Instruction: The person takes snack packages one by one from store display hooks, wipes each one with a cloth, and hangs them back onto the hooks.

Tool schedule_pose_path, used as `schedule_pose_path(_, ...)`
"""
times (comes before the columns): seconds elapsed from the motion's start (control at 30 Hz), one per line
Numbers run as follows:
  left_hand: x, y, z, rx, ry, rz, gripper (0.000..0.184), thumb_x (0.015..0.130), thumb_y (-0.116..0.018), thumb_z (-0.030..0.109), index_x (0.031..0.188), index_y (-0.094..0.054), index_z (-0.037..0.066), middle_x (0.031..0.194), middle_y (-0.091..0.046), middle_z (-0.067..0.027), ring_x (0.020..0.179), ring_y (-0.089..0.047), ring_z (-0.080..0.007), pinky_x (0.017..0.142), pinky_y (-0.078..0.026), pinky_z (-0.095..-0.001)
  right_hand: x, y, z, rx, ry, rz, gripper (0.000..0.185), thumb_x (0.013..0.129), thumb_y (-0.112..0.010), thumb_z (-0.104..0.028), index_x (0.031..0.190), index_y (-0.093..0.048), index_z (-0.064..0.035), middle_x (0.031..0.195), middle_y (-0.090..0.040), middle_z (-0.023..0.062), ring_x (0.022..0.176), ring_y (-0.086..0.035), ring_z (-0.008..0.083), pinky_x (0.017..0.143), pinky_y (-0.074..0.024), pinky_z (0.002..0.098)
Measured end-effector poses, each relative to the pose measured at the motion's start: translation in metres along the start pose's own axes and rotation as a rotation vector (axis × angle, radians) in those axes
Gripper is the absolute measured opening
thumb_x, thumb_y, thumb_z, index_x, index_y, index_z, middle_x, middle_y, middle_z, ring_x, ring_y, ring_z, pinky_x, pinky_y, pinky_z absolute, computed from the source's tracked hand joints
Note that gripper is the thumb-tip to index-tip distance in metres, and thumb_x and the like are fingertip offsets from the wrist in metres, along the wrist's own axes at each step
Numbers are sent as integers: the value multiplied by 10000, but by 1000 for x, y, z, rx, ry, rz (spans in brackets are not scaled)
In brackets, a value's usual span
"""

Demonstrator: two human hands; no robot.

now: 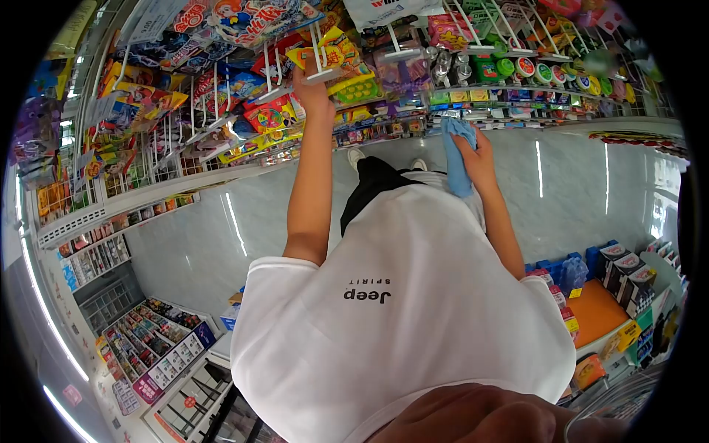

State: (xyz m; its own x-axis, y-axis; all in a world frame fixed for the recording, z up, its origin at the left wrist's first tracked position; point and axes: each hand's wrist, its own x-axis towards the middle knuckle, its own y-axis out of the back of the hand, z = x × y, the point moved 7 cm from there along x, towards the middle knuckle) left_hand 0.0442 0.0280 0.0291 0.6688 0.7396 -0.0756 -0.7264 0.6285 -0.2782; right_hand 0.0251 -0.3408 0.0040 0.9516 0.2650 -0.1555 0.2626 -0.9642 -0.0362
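My left hand (313, 94) reaches up into the rack of hanging snacks. Its fingers are closed at the edge of a yellow snack bag (341, 53), partly hidden by the bag and a white hook. A light blue cloth (456, 159) hangs down from my right hand (478, 156), whose fingers are wrapped round it. That hand is in front of the lower shelf edge, to the right of my body. Below my left hand is a red and green packet (272, 114). Round-lidded containers (525, 67) stand on the shelf above and right of my right hand.
Wire hooks with price tags (325, 75) jut out from the rack. A white shelf edge (118, 210) runs along the left. Grey glossy floor (546, 177) lies around my shoes (356, 156). Behind me are a display rack (151, 336) and an orange-topped counter (598, 314).
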Motion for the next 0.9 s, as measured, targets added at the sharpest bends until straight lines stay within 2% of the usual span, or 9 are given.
schedule_pose_path(0.3,41,-23,-15,-350,-44,64,256,1003,-591,303,1028,-530,56,858,-580,-38,778,-605,-152,670,-473,-341,-14,19,0,0,14,168,212,905,-652,-102,1087,-664,7,925,-689,20,816,-585,71,733,-470,230)
schedule_pose_path(0.33,48,-26,-19,-217,-49,-70,357,1035,-385,413,1199,-527,129,1230,-563,-44,1145,-527,-206,999,-390,-462,-15,19,0,-9,17,172,217,904,-653,-103,1091,-664,7,925,-689,20,816,-585,72,733,-470,230)
schedule_pose_path(0.43,41,-29,-11,-296,-59,74,259,1016,-563,284,1015,-527,28,875,-589,-57,778,-607,-161,692,-489,-341,-15,19,2,-18,27,195,222,904,-651,-106,1094,-664,8,927,-688,21,815,-587,75,734,-471,232)
schedule_pose_path(0.47,38,-24,-17,-281,13,83,290,1009,-577,284,1093,-508,15,967,-584,-82,855,-601,-160,752,-501,-327,-17,19,4,-16,28,202,223,904,-651,-107,1094,-664,8,928,-688,22,815,-588,76,733,-471,232)
schedule_pose_path(0.57,21,-14,-13,-173,-116,55,311,1030,-456,269,1265,-496,70,1179,-570,-93,1013,-591,-202,846,-512,-345,-19,18,-2,-29,7,233,226,907,-649,-115,1097,-664,7,927,-687,23,816,-588,78,732,-470,231)
schedule_pose_path(0.7,-3,9,-7,29,-363,126,319,1005,-519,135,1294,-437,28,1211,-557,-130,1085,-589,-222,883,-538,-318,-20,27,9,-38,2,238,211,911,-646,-121,1082,-666,1,920,-687,28,820,-586,78,728,-470,238)
schedule_pose_path(0.73,-10,11,-1,14,-359,97,383,996,-539,137,1334,-402,21,1230,-545,-146,1074,-587,-233,920,-534,-372,-19,29,15,-26,6,230,206,911,-646,-123,1076,-666,-1,916,-686,28,819,-584,77,725,-470,240)
schedule_pose_path(0.83,-20,-1,16,-15,-288,-25,483,1041,-475,333,1383,-381,5,1159,-557,-133,1058,-571,-194,901,-495,-339,-21,30,27,-42,19,199,189,911,-646,-125,1057,-664,-7,899,-679,25,808,-574,74,719,-467,245)
schedule_pose_path(0.9,-17,-19,31,25,-258,-153,527,1049,-433,370,1429,-351,15,1125,-579,-126,1025,-593,-187,863,-507,-331,-23,27,25,-75,31,172,180,909,-646,-124,1048,-662,-11,888,-672,22,800,-566,74,716,-465,247)
